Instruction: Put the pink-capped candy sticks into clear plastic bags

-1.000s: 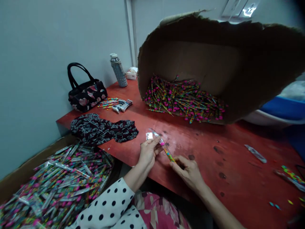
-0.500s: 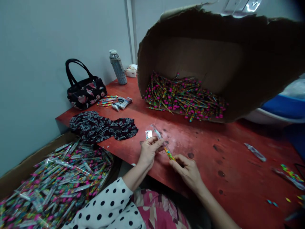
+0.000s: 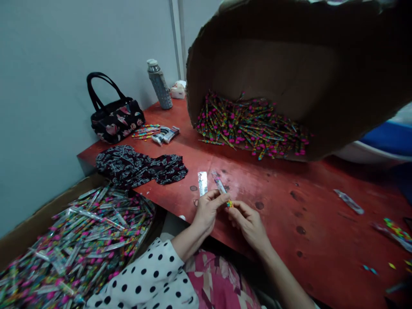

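Note:
Both my hands grip a slim clear candy tube (image 3: 220, 184) above the near edge of the red table. My left hand (image 3: 207, 211) pinches its middle between thumb and fingers. On the lower end, where yellow and green candies show, my right hand (image 3: 248, 221) is closed. The tube's upper end points away from me, with a pale strip inside. A shiny silver strip (image 3: 202, 183) lies on the table just beyond my left hand. Part of the tube is hidden by my fingers.
A cardboard box (image 3: 289, 64) on its side holds many candy tubes (image 3: 244, 124). Another box (image 3: 19, 223), lower left, is full of wrapped tubes (image 3: 93, 240). On the red table (image 3: 270, 240) are a handbag (image 3: 117, 120), flask (image 3: 160, 88), dark cloth (image 3: 141, 167) and loose candies (image 3: 373, 271).
My right hand has moved slightly up along the candy tube, closer to my left hand, covering more of the candies. More of the silver strip shows now. The view has shifted slightly.

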A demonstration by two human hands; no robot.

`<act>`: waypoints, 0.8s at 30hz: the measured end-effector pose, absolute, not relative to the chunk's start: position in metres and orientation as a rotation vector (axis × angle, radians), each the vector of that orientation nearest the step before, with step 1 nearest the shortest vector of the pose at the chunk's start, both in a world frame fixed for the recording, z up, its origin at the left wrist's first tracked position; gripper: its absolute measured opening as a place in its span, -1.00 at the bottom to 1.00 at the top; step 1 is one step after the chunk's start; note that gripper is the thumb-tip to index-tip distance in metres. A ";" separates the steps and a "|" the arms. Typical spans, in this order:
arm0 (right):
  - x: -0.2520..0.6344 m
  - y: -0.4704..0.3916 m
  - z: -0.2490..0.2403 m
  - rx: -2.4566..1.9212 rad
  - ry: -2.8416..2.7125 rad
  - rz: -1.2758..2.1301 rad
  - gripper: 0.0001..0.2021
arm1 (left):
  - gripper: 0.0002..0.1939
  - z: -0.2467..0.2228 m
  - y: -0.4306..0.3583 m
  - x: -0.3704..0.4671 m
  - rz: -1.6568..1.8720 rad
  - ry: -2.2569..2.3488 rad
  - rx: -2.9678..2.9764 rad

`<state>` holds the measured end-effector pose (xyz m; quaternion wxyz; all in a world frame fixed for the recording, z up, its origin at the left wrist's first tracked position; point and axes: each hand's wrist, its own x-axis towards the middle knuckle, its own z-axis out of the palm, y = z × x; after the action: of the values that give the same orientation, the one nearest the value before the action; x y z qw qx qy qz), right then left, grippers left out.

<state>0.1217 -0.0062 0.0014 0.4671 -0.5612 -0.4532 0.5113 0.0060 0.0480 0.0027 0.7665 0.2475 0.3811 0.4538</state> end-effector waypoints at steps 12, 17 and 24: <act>0.110 -0.004 -0.001 -1.272 -0.787 1.324 -0.71 | -0.76 0.011 0.042 0.001 0.997 0.829 0.526; 0.101 -0.001 0.003 -1.257 -0.833 1.357 -0.71 | -0.74 0.014 0.043 0.000 1.007 0.846 0.496; 0.138 0.030 0.010 -1.438 -1.340 1.113 -0.78 | -0.71 0.042 0.044 -0.092 1.529 1.066 0.457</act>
<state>0.1377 0.0295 0.0104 0.4274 -0.5756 -0.5363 0.4454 -0.0923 0.0440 0.0421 0.5740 0.1952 0.4549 0.6523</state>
